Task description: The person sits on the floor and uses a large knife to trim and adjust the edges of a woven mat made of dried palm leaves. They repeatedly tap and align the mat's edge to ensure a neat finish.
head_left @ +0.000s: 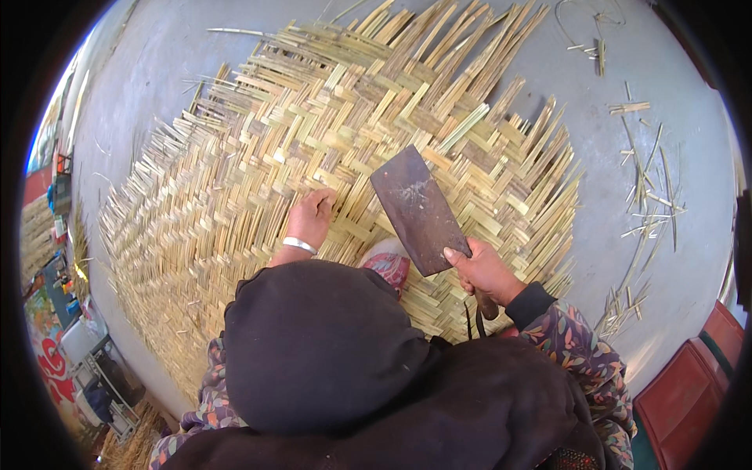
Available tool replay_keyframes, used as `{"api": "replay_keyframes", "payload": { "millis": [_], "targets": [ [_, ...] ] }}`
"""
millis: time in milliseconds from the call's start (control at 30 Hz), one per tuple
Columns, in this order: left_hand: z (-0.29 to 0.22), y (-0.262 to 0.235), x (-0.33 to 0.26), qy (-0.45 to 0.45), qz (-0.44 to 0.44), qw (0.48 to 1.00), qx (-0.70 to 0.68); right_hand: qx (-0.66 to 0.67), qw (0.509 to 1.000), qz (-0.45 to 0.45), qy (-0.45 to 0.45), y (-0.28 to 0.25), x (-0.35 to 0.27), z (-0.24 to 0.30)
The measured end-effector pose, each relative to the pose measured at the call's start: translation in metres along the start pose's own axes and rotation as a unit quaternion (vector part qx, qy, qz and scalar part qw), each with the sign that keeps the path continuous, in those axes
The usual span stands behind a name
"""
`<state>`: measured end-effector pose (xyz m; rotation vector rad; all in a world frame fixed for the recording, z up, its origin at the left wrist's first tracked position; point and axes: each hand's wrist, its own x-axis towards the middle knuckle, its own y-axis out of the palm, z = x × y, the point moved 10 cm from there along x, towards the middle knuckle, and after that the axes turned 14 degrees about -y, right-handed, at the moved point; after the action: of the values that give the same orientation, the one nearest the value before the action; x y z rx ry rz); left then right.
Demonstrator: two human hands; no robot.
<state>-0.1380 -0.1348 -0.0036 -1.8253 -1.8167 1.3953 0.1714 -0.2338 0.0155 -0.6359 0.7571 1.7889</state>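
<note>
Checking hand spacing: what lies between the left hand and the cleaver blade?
In the head view, only woven bamboo mat lies between the left hand and the cleaver blade, which the right hand holds.

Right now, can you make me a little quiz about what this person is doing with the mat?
1. True or false: the right hand holds a broad cleaver.
2. What does the left hand press on? A) the woven bamboo mat B) the red box C) the grey floor
3. Fill in: on the left wrist sits a silver ____.

Key: 1 true; 2 A; 3 bangle. Loose bamboo strips lie on the grey floor beside the mat.
</note>
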Motion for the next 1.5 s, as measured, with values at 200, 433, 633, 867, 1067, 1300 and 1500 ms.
{"api": "replay_keyframes", "payload": {
  "millis": [200,433,633,867,1067,1300,1500],
  "targets": [
    [-0.008,0.003,-0.001,-0.017,0.041,0.999,0.025,0.035,0.997,0.051,0.044,0.027,0.001,-0.007],
    [-0.013,-0.001,0.001,-0.006,-0.005,0.999,0.044,0.049,0.994,0.058,0.074,0.042,0.007,-0.018],
    [-0.006,0.002,0.007,-0.049,0.025,0.995,0.081,0.092,0.991,0.064,0.074,0.051,0.01,-0.037],
    [-0.004,0.008,0.014,-0.068,0.018,0.989,0.132,0.229,0.961,0.097,0.124,0.078,0.02,-0.072],
    [0.011,0.011,0.024,-0.133,0.048,0.989,0.043,0.304,0.924,0.178,0.147,0.081,0.018,-0.072],
    [0.006,0.005,0.023,-0.146,0.045,0.987,0.043,0.322,0.906,0.217,0.165,0.075,0.016,-0.073],
    [0.001,0.008,0.016,-0.108,0.036,0.987,0.114,0.287,0.925,0.194,0.153,0.072,0.016,-0.069]
  ]
}}
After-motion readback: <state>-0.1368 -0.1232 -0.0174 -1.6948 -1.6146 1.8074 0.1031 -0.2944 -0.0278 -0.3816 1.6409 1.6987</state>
